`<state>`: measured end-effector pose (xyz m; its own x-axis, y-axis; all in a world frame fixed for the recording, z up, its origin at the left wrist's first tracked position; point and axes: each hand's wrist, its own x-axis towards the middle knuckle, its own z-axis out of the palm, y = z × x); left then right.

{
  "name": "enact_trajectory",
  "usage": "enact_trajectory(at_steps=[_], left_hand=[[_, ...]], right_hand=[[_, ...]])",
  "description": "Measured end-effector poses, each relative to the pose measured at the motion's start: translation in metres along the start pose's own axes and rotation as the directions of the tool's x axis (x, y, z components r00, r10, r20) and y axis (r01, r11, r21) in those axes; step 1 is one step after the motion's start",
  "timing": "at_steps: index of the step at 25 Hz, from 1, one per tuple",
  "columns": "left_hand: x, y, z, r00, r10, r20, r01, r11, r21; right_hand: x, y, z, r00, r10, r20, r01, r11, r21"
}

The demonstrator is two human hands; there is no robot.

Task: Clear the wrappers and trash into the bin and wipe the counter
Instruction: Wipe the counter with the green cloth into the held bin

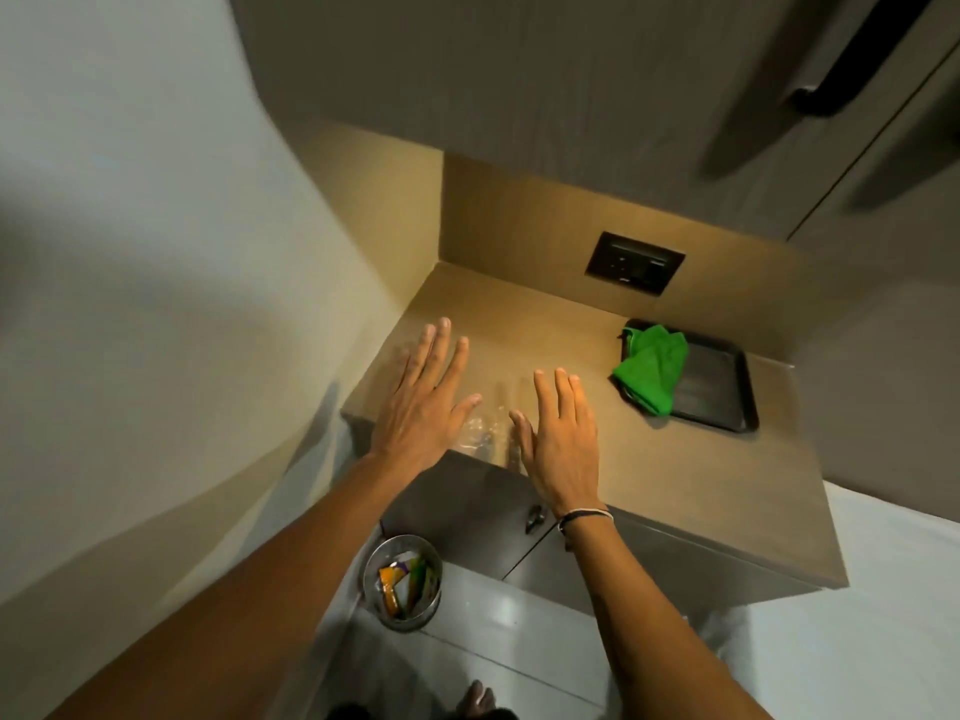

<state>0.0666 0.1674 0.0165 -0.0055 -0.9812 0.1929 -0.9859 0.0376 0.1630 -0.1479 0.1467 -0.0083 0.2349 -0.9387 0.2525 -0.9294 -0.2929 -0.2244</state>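
Both my hands hover flat over the front left of the wooden counter, fingers spread, holding nothing. My left hand is near the counter's left edge, and my right hand is just to its right. Between them, at the front edge, lies a crumpled clear plastic wrapper. A green cloth lies bunched on the left side of a black tray at the counter's right. On the floor below stands a small round metal bin with colourful wrappers inside.
A dark wall socket plate sits in the back panel above the counter. Grey cabinet doors with a small knob are under the counter. A pale wall stands close on the left, and tall cupboard doors with a black handle rise overhead.
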Motion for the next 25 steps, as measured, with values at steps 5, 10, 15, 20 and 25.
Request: enact_trajectory(at_steps=[5, 10, 15, 20, 25], left_hand=[[0.04, 0.018, 0.065, 0.992, 0.058, 0.113, -0.062, 0.998, 0.03], [0.089, 0.041, 0.109, 0.978, 0.085, 0.191, -0.085, 0.996, -0.007], [0.135, 0.063, 0.13, 0.962, 0.124, 0.243, -0.12, 0.992, -0.034], [0.148, 0.08, 0.148, 0.947, 0.134, 0.291, -0.123, 0.991, -0.054], [0.146, 0.089, 0.16, 0.953, 0.088, 0.29, -0.092, 0.996, 0.002]], right_hand=[[0.037, 0.101, 0.016, 0.994, 0.085, 0.073, -0.076, 0.99, -0.116], [0.089, 0.17, 0.018, 0.975, 0.193, 0.105, -0.181, 0.977, -0.117], [0.139, 0.204, 0.026, 0.953, 0.235, 0.193, -0.233, 0.972, -0.032], [0.155, 0.211, 0.045, 0.893, 0.328, 0.308, -0.346, 0.938, 0.002], [0.156, 0.213, 0.052, 0.896, 0.321, 0.307, -0.337, 0.941, -0.001]])
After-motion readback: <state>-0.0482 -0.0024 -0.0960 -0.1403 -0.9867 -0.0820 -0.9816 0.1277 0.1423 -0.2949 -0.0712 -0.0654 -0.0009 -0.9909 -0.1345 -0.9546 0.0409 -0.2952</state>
